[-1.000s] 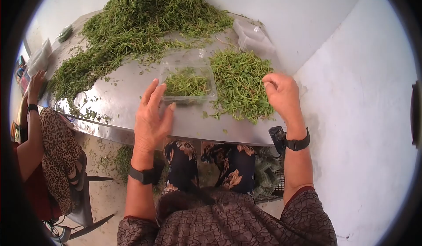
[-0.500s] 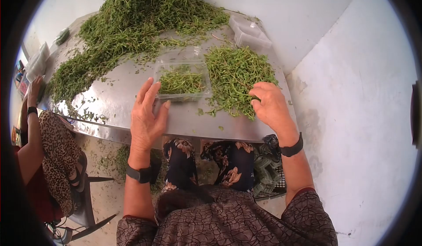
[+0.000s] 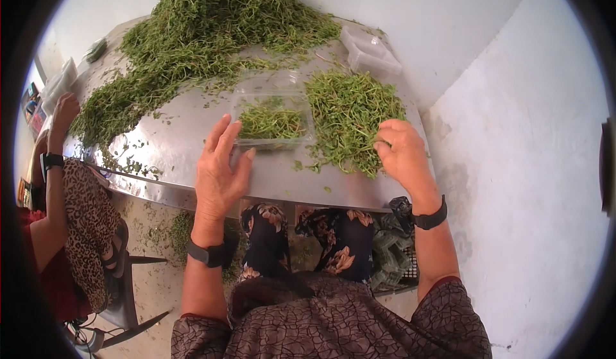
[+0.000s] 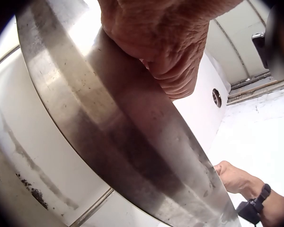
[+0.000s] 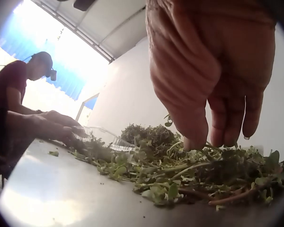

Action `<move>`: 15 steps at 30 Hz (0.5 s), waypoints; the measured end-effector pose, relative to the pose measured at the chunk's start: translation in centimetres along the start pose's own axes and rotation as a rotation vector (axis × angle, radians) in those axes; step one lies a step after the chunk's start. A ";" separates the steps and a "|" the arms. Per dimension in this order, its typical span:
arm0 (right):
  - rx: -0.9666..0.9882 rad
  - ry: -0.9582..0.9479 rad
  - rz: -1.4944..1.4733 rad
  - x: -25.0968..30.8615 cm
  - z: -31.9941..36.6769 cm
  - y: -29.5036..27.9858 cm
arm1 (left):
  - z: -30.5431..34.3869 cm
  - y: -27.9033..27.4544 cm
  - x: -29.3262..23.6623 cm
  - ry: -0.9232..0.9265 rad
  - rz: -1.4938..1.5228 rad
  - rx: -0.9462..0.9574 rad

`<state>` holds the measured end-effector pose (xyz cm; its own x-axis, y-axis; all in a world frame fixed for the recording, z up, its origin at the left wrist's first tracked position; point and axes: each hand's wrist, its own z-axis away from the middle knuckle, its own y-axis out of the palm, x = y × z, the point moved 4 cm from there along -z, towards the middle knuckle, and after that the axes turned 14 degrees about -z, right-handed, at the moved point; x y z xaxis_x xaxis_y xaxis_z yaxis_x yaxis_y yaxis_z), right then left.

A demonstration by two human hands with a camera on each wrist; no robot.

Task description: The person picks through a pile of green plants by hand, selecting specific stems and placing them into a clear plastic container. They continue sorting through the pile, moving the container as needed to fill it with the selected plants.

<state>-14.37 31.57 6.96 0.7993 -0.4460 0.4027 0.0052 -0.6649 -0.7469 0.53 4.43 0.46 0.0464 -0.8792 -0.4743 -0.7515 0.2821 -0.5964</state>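
A clear plastic box (image 3: 273, 142) partly filled with green stems lies in front of the body in the head view. Beside its left front corner is my left hand (image 3: 221, 170), fingers spread and fairly straight. My right hand (image 3: 405, 157) is at the right edge of a small pile of leafy stems (image 3: 350, 118). In the right wrist view the right hand (image 5: 210, 71) points down into the stems (image 5: 180, 175), thumb and fingertips touching them; whether a stem is pinched is hard to see. The left wrist view shows the left palm (image 4: 156, 38) above the metal tabletop.
A large heap of greens (image 3: 218, 25) covers the back of the metal table (image 3: 173, 157). Empty clear trays (image 3: 372, 54) stand at the back right, near the wall (image 3: 513, 134). Another person's arm (image 3: 56, 166) is at the far left. A crate of packed boxes (image 3: 391, 256) sits below the table.
My right hand has moved left and inward from the pile's outer edge to its stems. The left hand stays beside the box. The other person's hand at the far left has risen.
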 end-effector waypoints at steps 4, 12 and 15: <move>-0.072 0.080 -0.121 0.0 -0.5 -1.0 | 0.0 -0.1 -0.2 0.008 -0.003 -0.002; -0.144 0.088 -0.240 0.6 -1.7 -2.1 | 0.0 -0.3 -0.4 0.005 -0.001 -0.013; -0.174 0.105 -0.309 0.9 -2.3 -2.1 | 0.1 -0.3 -0.5 0.040 -0.027 -0.058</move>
<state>-15.01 31.21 10.13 0.7101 -0.2609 0.6540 0.1274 -0.8658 -0.4838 0.77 4.82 0.78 0.0416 -0.9009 -0.4321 -0.7872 0.2368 -0.5694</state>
